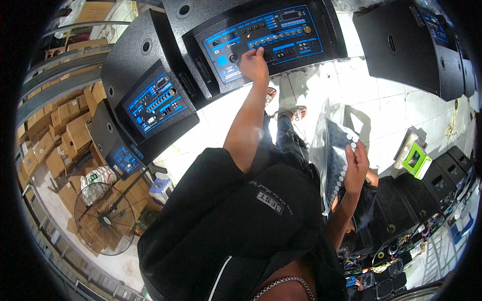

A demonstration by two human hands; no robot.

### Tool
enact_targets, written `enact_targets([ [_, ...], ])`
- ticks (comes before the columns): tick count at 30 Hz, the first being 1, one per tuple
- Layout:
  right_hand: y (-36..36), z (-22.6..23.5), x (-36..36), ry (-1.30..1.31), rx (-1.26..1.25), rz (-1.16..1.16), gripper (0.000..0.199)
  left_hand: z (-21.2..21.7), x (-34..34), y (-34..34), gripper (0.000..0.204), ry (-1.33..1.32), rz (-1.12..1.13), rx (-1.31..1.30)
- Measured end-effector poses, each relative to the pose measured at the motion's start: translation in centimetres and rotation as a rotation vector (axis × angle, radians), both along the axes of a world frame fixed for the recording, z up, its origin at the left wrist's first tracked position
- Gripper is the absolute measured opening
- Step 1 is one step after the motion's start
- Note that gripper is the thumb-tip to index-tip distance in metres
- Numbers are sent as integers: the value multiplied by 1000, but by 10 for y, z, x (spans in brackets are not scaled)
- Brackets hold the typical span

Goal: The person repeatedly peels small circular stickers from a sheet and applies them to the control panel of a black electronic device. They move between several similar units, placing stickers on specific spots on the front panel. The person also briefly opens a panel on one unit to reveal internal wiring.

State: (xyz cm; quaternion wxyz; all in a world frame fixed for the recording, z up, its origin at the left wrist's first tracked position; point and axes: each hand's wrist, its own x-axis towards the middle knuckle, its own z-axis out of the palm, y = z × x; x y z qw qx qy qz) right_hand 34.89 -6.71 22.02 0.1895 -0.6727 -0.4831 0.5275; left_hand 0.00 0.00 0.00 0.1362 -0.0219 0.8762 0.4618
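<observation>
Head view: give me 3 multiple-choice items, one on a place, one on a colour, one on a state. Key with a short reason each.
1. Where do the fingers of the left hand rest?
A. On the knobs of the control panel
B. On the standing fan
C. On the cardboard boxes

2. What colour are the markings on the control panel?
A. Red
B. Blue
C. Yellow

3. What is the state of the right hand?
A. Empty and open
B. Flat on the floor
C. Holding a dark sheet of round white stickers

Key:
1 A: the fingertips meet the row of knobs on the nearest black speaker cabinet.
2 B: blue fields and lines cover the black face.
3 C: the fingers close on the sheet's edge, in its clear bag.
</observation>
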Motion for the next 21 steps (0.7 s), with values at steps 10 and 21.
enact_targets([
  [10, 9, -2, 21, -28, 55, 30, 46, -17, -3, -8, 34, 156, 0, 13],
  [21, 21, 8, 82, 109, 174, -33, 41, -66, -52, -21, 26, 18, -177, 118],
])
